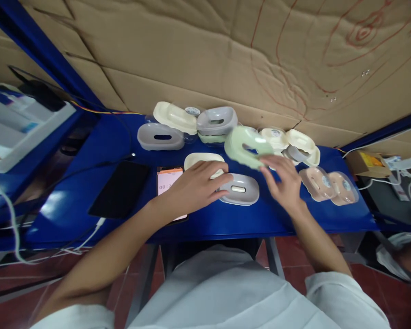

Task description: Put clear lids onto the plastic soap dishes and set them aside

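Two bare hands work over a narrow blue bench whose near edge runs just above the person's lap, with a creased cardboard wall closing it off behind. The left hand lies flat, fingers loosely spread, over a cream oval tray and touching the rim of a grey oval tray that sits on the bench between both hands. The right hand lifts a pale green oval piece clear of the bench, tilted; it is blurred, and its fingers seem to pinch the lower edge. The pieces are smooth moulded plastic, rounded, each with a slot in the middle. More of them, grey and cream, are stacked along the back edge, and two pinkish ones lie near the right end. A phone with a timer screen and a dark tablet fill the left part, leaving bare bench only at the front.
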Motion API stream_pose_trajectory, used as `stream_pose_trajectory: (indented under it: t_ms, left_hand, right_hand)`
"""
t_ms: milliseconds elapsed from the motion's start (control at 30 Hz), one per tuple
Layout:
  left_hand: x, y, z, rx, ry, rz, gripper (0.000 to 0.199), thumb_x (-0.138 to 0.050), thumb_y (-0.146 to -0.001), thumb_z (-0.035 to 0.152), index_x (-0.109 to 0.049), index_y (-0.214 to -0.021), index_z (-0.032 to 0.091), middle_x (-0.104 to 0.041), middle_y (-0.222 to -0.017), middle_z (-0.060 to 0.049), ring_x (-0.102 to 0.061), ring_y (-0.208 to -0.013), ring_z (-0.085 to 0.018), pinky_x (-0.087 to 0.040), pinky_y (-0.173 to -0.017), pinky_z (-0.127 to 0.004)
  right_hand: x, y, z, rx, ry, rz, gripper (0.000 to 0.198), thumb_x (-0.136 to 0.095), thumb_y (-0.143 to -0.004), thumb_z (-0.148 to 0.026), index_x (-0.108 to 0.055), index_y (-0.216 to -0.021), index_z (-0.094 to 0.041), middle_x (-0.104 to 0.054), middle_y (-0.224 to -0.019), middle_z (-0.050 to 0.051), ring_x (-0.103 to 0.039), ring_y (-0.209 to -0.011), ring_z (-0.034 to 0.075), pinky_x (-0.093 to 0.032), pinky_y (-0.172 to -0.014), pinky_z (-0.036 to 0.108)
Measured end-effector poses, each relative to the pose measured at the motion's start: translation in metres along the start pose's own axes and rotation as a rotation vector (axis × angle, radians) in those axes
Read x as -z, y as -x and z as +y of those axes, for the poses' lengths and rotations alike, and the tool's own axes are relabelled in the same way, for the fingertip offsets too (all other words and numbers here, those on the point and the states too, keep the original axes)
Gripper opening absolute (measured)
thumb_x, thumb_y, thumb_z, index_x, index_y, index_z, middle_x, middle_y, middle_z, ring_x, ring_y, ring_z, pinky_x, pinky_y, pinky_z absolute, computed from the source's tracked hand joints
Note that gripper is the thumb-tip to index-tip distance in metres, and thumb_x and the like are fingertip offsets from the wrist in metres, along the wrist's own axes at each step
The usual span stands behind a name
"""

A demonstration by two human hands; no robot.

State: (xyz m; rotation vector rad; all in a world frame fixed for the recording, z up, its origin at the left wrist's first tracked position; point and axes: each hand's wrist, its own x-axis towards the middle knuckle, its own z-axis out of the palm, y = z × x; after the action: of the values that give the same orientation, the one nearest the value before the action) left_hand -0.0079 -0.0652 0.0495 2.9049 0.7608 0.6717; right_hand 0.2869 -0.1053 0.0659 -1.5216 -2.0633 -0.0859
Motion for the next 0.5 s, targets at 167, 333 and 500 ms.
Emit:
stream_pose_trajectory:
  t_ms: [167, 333, 500]
  left_hand:
    - [-0.006, -0.002, 0.001, -0.035, 0.035, -0.089, 0.031, -0.073, -0.102, 0.032, -0.063, -0.129, 0.02, -0.064, -0.137, -0.014, -0.061, -0.132, -0.032, -0.049, -0.112, -0.046]
    - [-0.022, -0.003, 0.004, -0.08, 0.001, -0.223, 0.021, -0.076, -0.098, 0.027, -0.067, -0.114, 0.017, -0.068, -0.125, -0.012, -0.064, -0.123, -0.031, -0.052, -0.106, -0.045]
    - [-0.025, -0.004, 0.004, -0.127, -0.02, -0.21, 0.016, -0.075, -0.098, 0.025, -0.068, -0.11, 0.016, -0.069, -0.121, -0.012, -0.063, -0.122, -0.031, -0.054, -0.107, -0.047]
  right_hand:
    - [-0.014, 0.073, 0.001, 0.082, -0.11, -0.123, 0.03, -0.06, -0.106, -0.03, -0.075, -0.131, -0.038, -0.082, -0.121, 0.003, -0.077, -0.118, 0.029, -0.061, -0.104, 0.054]
    - [-0.03, 0.084, -0.003, 0.21, -0.103, -0.111, 0.038, -0.067, -0.104, -0.026, -0.064, -0.142, -0.031, -0.079, -0.129, 0.009, -0.074, -0.126, 0.029, -0.057, -0.111, 0.056]
    - [-0.039, 0.089, -0.003, 0.287, -0.092, -0.033, 0.042, -0.073, -0.102, -0.021, -0.06, -0.141, -0.025, -0.079, -0.129, 0.011, -0.07, -0.134, 0.028, -0.051, -0.118, 0.056]
